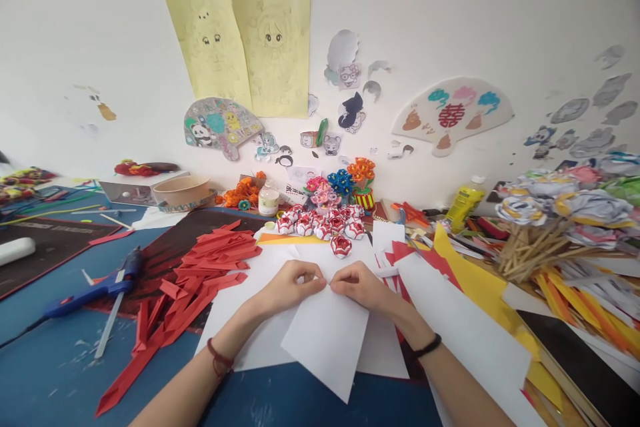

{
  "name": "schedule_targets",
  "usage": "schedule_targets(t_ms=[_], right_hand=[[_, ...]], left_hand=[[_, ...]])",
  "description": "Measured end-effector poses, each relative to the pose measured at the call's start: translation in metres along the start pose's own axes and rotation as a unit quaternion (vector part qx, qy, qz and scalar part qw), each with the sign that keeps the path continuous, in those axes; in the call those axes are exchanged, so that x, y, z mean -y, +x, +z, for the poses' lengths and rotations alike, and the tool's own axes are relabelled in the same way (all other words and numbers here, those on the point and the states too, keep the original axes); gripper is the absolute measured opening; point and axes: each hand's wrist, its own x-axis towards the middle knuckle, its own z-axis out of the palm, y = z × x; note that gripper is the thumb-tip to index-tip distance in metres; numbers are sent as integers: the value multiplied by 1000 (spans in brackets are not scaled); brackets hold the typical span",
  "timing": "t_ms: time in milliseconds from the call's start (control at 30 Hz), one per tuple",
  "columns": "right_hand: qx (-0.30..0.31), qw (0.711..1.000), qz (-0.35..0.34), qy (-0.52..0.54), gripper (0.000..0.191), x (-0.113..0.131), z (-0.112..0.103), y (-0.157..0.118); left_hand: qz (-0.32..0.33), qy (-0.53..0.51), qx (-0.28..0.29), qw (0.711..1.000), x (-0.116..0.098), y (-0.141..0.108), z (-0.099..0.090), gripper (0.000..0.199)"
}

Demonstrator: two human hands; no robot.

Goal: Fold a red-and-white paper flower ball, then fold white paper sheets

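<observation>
Currently left hand [290,287] and right hand [357,285] both pinching white sheet [327,340] top edge. Risk: crooked crease if pinch slips; red strips [200,273] left of sheet may snag.

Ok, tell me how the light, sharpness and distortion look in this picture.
Head view: soft, even light, faint shadows, no glare; strong wide-angle bending at the edges, so the table curves; both hands on the white sheet are sharp; paper flowers far right smear.

Both hands [325,285] on white paper [327,340]
</observation>
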Motion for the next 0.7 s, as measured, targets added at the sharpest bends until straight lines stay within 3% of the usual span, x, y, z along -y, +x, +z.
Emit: schedule_targets(t_ms=[167, 367, 533, 700], right_hand=[[23, 999, 6, 29, 17, -5, -7, -1], [11, 997, 22, 69, 24, -7, -21, -4], [-39, 995, 12, 92, 31, -8, -20, -2], [-16, 993, -15, 119, 36, 5, -14, -5]], left_hand=[[0, -8, -26, 1000, 9, 0, -22, 23], [-42, -84, -117, 989, 20, -5, -54, 27], [-38, -103, -139, 984, 24, -4, -51, 30], [-45, -125, -120, 984, 25, 0, -41, 33]])
